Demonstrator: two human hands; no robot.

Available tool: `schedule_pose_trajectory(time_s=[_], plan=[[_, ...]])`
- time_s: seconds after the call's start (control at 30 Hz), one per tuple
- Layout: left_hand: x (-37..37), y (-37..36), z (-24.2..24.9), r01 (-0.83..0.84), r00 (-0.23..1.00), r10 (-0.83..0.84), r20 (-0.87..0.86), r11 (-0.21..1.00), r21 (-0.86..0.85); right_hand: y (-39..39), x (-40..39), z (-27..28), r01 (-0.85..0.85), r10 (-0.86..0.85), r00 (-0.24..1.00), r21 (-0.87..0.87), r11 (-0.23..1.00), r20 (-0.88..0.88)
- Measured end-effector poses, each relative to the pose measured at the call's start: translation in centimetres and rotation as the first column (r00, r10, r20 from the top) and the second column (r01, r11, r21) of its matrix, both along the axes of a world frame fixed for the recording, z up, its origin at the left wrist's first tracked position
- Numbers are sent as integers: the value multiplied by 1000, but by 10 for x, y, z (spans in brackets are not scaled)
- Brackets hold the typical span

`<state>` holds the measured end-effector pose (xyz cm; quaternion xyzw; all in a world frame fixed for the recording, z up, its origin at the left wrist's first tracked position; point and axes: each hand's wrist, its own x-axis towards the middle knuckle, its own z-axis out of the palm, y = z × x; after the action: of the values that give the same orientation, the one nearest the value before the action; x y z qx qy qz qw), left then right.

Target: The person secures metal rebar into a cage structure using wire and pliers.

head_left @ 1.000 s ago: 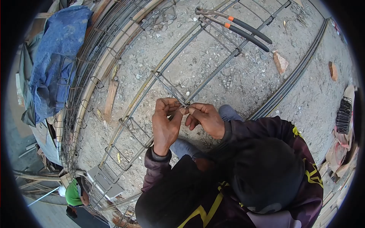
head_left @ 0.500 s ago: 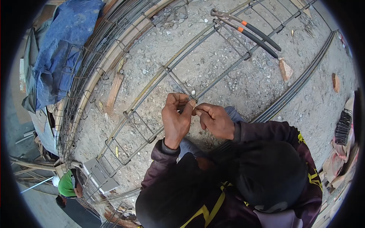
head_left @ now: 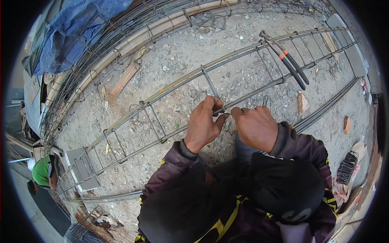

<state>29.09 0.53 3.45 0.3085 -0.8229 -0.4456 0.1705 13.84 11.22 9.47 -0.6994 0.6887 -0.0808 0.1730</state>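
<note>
My left hand [head_left: 204, 124] is closed at a joint of the rebar cage [head_left: 178, 131], where a stirrup [head_left: 210, 83] meets the near long bar. Its thumb and forefinger pinch a short, dark tie wire [head_left: 227, 114] there. Just to the right, my right hand [head_left: 257, 128] has its fingers curled and pinches the other end of that wire. A small gap separates the two hands, and the wire spans it. Beyond them, pliers-like cutters [head_left: 285, 60] with black and orange handles lie across the cage.
Loose steel bars [head_left: 328, 106] lie on the gravel at right, near brick pieces [head_left: 302, 102]. More cages and bamboo poles [head_left: 97, 73] line the far left, beside a blue tarp [head_left: 73, 38]. Another person in green [head_left: 41, 172] is at lower left. A wood piece [head_left: 125, 79] lies beyond the cage.
The view has turned, so the cage and cutters sit differently in the picture. My right hand has drawn away from my left, and a stretch of wire now shows between them.
</note>
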Motion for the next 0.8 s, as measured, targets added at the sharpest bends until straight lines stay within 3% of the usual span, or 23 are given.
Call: schedule_pose_trajectory(time_s=[0.27, 0.37, 0.5, 0.57, 0.7, 0.77, 0.8], plan=[[1, 4, -8, -70, 994, 67, -87, 997, -37, -32, -19, 25, -89, 92, 989, 39, 995, -112], [-3, 4, -5, -107, 992, 108, -62, 994, 25, -62, -40, 19, -213, 213, 976, -5, 977, -52], [-5, 5, -5, -140, 990, 141, -21, 989, 47, -94, -59, 12, -340, 344, 937, 73, 938, -63], [-5, 4, -6, -143, 989, 146, -36, 988, 64, -99, -74, 3, -392, 394, 919, 68, 918, -25], [-5, 5, -6, -147, 986, 153, -74, 986, 80, -109, -91, -3, -416, 376, 892, 128, 900, 251], [-7, 4, -4, -148, 986, 155, -62, 983, 106, -113, -96, -17, -393, 325, 856, 97, 914, 402], [-7, 3, -3, -138, 986, 145, -77, 986, 92, -118, -97, -25, -433, 390, 800, -12, 901, 456]])
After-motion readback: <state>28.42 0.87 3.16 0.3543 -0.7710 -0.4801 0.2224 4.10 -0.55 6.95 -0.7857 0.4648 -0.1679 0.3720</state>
